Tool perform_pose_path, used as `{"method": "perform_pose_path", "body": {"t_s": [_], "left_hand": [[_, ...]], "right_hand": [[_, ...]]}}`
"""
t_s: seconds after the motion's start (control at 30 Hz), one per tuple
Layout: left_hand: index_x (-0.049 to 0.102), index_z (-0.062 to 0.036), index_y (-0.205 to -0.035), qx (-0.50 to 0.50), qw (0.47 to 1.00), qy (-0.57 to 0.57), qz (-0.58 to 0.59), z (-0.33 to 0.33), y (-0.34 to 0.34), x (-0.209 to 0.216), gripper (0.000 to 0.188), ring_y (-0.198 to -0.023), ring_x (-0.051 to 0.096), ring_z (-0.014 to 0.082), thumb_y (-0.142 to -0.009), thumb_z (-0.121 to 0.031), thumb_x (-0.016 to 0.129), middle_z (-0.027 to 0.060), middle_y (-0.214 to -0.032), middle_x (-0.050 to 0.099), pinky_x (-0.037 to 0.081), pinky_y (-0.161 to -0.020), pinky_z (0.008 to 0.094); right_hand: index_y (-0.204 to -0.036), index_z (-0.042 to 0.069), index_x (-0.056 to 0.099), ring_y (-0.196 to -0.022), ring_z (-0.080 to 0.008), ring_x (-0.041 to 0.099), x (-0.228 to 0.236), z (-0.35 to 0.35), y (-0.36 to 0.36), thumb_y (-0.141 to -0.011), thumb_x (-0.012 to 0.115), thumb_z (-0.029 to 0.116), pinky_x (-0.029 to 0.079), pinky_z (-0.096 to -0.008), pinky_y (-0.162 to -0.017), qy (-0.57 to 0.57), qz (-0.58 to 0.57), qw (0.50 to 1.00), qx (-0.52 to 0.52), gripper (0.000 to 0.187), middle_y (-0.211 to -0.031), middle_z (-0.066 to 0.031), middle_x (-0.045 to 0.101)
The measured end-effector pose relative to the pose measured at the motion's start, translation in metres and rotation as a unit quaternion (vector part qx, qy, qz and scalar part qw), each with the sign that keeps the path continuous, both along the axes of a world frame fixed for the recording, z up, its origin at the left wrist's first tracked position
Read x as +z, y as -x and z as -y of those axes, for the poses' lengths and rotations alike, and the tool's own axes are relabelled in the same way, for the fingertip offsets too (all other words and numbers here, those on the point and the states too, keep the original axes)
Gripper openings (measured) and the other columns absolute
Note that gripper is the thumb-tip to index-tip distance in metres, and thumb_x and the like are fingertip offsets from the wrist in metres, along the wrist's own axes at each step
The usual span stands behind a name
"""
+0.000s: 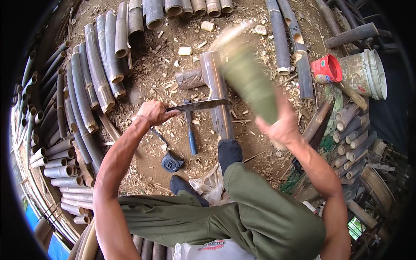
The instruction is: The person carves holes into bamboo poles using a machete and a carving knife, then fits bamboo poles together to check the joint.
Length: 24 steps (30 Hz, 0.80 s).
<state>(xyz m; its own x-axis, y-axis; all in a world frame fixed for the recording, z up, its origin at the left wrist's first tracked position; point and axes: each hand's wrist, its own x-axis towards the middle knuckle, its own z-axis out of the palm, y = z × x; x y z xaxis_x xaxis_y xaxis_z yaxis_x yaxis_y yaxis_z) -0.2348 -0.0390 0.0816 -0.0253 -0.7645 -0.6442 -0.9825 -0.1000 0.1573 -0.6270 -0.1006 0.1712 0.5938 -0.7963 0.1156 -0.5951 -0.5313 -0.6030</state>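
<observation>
Green and smeared by blur, the club [255, 84] slants from my right grip [281, 121] away from me and leftward, reaching past the bamboo's far end. That grip is folded about the club's near end, thumb on the left side; blur hides how tightly the fingers close. My left grip [152, 113] is closed round the knife [200, 105] at its handle end, and the blade points right from there. The bamboo [220, 110] lies between my two grips, right of the left one and left of the right one, neither hand clearly nearer. Its long axis runs away from me, so the blade crosses it nearly square, the tip by its right edge; I can't tell whether steel and bamboo touch. From the left grip, the log [190, 79] is farther out and to the right, against the bamboo's left side. My foot [229, 152] is at the bamboo's near end, nearer me than either grip. Below and right of the left grip, the blue-handled tool [192, 141] and the tape [172, 163] lie on the ground [255, 147].
</observation>
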Motion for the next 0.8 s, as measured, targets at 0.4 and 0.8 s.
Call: {"method": "perform_pose_path", "body": {"t_s": [0.4,0.8], "left_hand": [[0.07,-0.0085,-0.075,0.038,0.999,0.015,0.025,-0.008,-0.005,-0.008,0.086,-0.066,0.064,0.0225,-0.073,-0.09,0.043,0.0105,-0.072,0.067,0.053,-0.061,0.0396],[0.076,-0.0102,-0.103,0.056,0.998,0.014,0.02,-0.009,-0.002,0.001,0.077,-0.073,0.067,0.0286,-0.079,-0.08,0.053,0.0165,-0.076,0.069,0.052,-0.07,0.0435]], "right_hand": [[-0.152,0.006,0.02,-0.114,-0.0424,0.058,0.006,-0.128,0.133,-0.069,0.075,0.031,0.047,-0.0451,-0.096,-0.301,-0.285,0.9,-0.133,0.102,-0.125,-0.0279,0.059],[-0.15,0.008,0.022,-0.106,-0.0437,0.062,-0.006,-0.11,0.142,-0.064,0.075,0.031,0.05,-0.047,-0.091,-0.336,-0.315,0.88,-0.116,0.104,-0.115,-0.028,0.064]]}}
